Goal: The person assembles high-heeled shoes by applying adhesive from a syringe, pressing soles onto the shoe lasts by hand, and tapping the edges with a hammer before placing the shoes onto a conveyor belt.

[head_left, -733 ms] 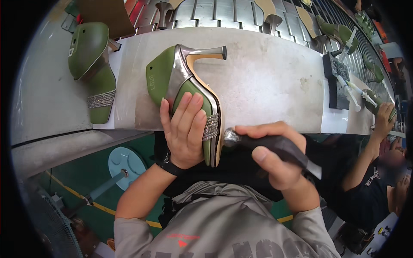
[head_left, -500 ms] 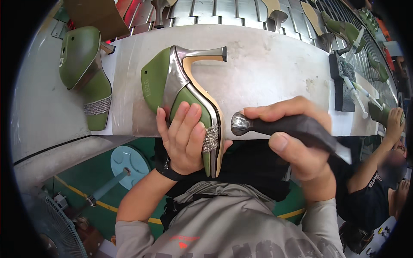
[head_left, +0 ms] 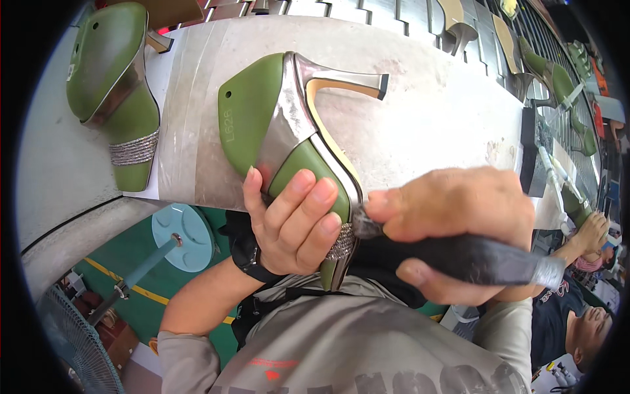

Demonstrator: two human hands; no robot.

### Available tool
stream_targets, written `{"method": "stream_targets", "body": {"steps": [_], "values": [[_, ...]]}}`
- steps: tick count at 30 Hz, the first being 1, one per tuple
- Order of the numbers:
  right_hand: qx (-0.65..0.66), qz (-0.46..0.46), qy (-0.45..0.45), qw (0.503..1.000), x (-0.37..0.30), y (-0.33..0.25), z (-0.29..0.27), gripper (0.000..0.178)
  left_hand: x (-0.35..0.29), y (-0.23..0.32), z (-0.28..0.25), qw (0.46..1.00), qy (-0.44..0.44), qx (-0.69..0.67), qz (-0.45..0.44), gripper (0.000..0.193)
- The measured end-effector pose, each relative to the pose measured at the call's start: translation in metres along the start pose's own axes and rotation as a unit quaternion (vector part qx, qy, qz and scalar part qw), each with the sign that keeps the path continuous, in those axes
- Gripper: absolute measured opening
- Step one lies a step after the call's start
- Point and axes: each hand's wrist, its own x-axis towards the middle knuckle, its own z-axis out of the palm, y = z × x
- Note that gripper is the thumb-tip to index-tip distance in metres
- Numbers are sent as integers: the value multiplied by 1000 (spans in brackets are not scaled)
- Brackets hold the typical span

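Note:
A high-heeled sandal (head_left: 289, 118) with a silver strap, a glittering band and a silver heel sits on a green shoe last (head_left: 249, 111), its toe pointing toward me. My left hand (head_left: 292, 226) is closed around its front part, fingers on the last and band. In my right hand (head_left: 469, 200) I grip a dark-handled tool (head_left: 466, 259) with a rounded metal head, slightly blurred. That head is against or very near the sole edge beside the glittering band; exact contact cannot be made out. A flat, pale end of the tool points right.
A similar sandal on a green last (head_left: 108, 72) lies at the left of the pale worktable (head_left: 190, 131). Beyond is a slatted metal conveyor (head_left: 348, 12) with more shoes. Glue syringes (head_left: 551, 164) stand by a dark block (head_left: 530, 151) at right, near a co-worker's hand (head_left: 592, 231).
My right hand has moved left and turned, bringing the tool's metal head to the sole edge. My view has shifted, and the sandal stays in my left hand.

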Motion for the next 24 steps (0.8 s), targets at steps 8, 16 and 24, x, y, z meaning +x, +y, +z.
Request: {"method": "stream_targets", "body": {"steps": [8,16,24], "values": [[-15,-38,51,998,-28,-6,30,26,2,7,6,1000,20,-17,-9,38],[10,1,110,994,-65,-25,80,26,8,-3,-8,995,-69,40,58,83],[221,6,283,933,-102,-36,46,64,9,-2,-6,997,-46,31,46,88]]}}
